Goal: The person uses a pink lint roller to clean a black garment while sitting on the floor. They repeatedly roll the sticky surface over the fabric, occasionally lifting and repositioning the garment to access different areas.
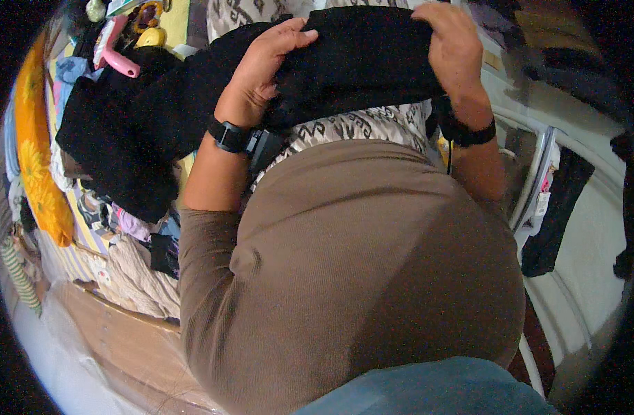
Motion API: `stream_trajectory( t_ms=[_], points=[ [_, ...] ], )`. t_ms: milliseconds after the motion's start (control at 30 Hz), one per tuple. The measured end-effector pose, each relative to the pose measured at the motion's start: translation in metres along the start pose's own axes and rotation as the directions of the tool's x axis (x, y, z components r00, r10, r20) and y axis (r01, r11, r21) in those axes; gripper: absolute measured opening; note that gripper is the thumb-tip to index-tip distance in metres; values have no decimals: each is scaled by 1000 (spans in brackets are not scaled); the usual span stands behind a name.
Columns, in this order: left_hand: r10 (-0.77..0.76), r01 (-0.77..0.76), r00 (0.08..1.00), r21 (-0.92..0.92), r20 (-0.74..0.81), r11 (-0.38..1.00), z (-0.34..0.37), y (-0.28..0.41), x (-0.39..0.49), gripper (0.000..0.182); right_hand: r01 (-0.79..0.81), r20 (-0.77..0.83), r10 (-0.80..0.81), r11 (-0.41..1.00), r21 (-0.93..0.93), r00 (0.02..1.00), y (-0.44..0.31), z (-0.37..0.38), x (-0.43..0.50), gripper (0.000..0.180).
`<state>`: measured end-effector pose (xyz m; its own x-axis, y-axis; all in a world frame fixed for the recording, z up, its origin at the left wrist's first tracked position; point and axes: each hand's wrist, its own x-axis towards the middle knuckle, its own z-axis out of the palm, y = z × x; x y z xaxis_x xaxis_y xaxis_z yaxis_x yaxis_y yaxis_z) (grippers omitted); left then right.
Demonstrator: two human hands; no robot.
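A large black garment [358, 57] lies across my lap and spreads down to the left. Its exact kind cannot be made out. My left hand [273, 57] grips it near the middle, thumb on top and some fingers hidden. At the right end, my right hand [454, 52] is curled around the garment's edge, with bent fingertips over the upper corner. Between my hands the cloth is fairly flat, with a nearly straight far edge. Under it shows patterned black-and-white cloth [343, 124] over my legs. Black straps [229, 137] circle both wrists.
A pink-handled brush [112, 49] and a yellow rounded object [151, 37] lie beyond the garment at upper left. Mixed clothes [135, 264] are heaped left, beside an orange flowered cloth roll [37, 155]. At right stands white tubing [519, 207] near dark trousers-like cloth [555, 218].
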<state>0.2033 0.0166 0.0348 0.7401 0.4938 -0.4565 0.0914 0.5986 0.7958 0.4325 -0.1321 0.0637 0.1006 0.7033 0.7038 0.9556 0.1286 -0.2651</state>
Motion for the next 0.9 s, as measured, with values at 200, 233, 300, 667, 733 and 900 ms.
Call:
stream_trajectory(
  t_ms=[200,233,300,667,733,900],
  points=[
    [-20,27,991,-56,130,998,-24,5,-13,44,-139,290,151,988,-62,945,-24,7,-8,29],
    [18,-1,985,-99,173,995,-27,4,-16,44,-117,266,115,993,-8,957,-26,8,-5,28],
    [83,-40,965,-174,248,984,-31,1,-19,45,-63,191,45,994,92,981,-35,9,3,28],
    [212,-120,926,-289,313,950,-33,-8,-29,46,-108,259,-17,881,460,966,-97,44,26,35],
    [210,-141,935,-244,287,960,-33,-8,-30,49,-190,373,-31,819,541,927,-95,52,28,40],
    [232,-195,941,-165,247,967,-36,-6,-39,57,-214,532,-101,841,496,841,-87,63,25,35]
  ],
)
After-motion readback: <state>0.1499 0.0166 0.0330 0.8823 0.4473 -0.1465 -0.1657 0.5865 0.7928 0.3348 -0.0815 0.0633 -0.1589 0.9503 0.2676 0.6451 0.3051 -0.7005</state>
